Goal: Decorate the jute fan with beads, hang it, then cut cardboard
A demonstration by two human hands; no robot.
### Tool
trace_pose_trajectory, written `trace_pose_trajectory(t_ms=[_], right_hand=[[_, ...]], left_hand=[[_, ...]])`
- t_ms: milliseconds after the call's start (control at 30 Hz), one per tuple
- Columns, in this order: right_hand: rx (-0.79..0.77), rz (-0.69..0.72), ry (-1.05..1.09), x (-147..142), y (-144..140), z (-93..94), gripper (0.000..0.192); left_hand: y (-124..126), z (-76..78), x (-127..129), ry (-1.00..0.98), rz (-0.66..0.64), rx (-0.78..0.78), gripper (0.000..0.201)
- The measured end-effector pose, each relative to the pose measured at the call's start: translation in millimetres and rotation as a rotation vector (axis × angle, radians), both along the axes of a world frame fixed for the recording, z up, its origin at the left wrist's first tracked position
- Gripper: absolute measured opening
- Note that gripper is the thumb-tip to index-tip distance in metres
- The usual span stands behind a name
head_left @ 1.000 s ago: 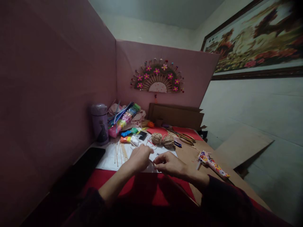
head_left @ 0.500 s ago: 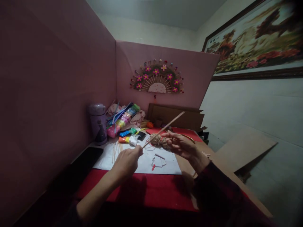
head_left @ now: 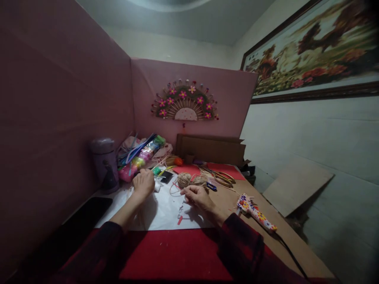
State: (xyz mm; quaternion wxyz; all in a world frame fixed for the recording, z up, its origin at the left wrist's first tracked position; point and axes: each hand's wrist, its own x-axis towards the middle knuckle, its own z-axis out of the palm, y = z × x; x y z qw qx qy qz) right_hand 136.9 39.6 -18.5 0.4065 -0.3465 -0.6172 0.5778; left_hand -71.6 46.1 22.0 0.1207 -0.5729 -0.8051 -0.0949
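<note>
The light is dim, and the left hand (head_left: 143,184) covers whatever lies under it, so whether it grips anything cannot be told; it is curled, knuckles up, at the far left of the white paper sheet (head_left: 166,213), beside the bag of coloured clay packets (head_left: 141,156). Thin wooden sticks show faintly under the left forearm, their long axes running near to far. The right hand (head_left: 197,196) rests loosely curled on the sheet, fingertips touching it just near the twine balls (head_left: 189,180); any hold is unclear. A patterned glue gun (head_left: 255,211) lies on the worktop to the right.
</note>
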Motion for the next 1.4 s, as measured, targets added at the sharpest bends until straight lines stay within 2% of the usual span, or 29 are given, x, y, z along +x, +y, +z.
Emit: trace_pose_trajectory(t_ms=[67, 200, 300, 400, 500, 600, 767, 833, 900, 967, 1033, 1067, 1133, 1233, 1300, 1333, 1400], right_hand=[[0.009, -0.01, -0.005, 0, 1, 1.5, 0.041], [0.029, -0.013, -0.04, -1, 1, 3.5, 0.036], [0.072, -0.046, -0.07, -2, -1, 4.6, 0.028], [0.153, -0.088, -0.086, -4, 1, 4.1, 0.022], [0.261, -0.254, -0.085, -3, 9, 1.1, 0.023], [0.313, -0.425, -0.064, 0, 18, -3.9, 0.026], [0.335, -0.476, -0.056, 1, 17, -6.0, 0.029], [0.361, -0.48, -0.077, 2, 14, 7.0, 0.033], [0.441, -0.518, -0.148, 6, 19, 33.2, 0.037], [0.568, -0.604, -0.277, 12, 34, 68.5, 0.031], [0.651, -0.737, -0.481, 19, 61, 102.4, 0.021], [0.658, -0.784, -0.64, 23, 79, 115.3, 0.02], [0.638, -0.786, -0.757, 28, 118, 128.2, 0.02], [0.585, -0.707, -0.923, 33, 174, 116.1, 0.016], [0.552, -0.616, -1.01, 35, 206, 96.4, 0.015], [0.545, -0.576, -1.042, 35, 220, 86.1, 0.024], [0.547, -0.534, -1.088, 35, 243, 67.4, 0.029]], left_hand=[[6, -6.0, -2, 0.014, 0.008, 0.002, 0.037], [8, -10.6, -4, 0.079, -0.061, 0.001, 0.039], [4, -2.3, 2, 0.133, -0.124, 0.015, 0.035], [-6, 11.0, 19, 0.181, -0.237, 0.021, 0.031], [-16, 16.1, 44, 0.181, -0.383, 0.022, 0.029], [-22, 4.9, 69, 0.181, -0.516, 0.053, 0.03], [-18, -29.7, 86, 0.141, -0.674, 0.055, 0.028], [-17, -39.2, 87, 0.12, -0.694, 0.103, 0.025], [-16, -45.5, 87, 0.096, -0.707, 0.178, 0.022], [-16, -50.2, 88, 0.068, -0.727, 0.244, 0.021], [-17, -54.4, 90, 0.037, -0.757, 0.277, 0.02], [-17, -56.3, 91, 0.022, -0.772, 0.285, 0.019], [-18, -59.2, 92, -0.009, -0.786, 0.296, 0.018], [-18, -62.1, 91, -0.058, -0.771, 0.306, 0.016], [-16, -65.3, 89, -0.088, -0.758, 0.319, 0.014], [-15, -68.1, 89, -0.105, -0.76, 0.327, 0.012], [-9, -76.4, 88, -0.141, -0.775, 0.357, 0.008]])
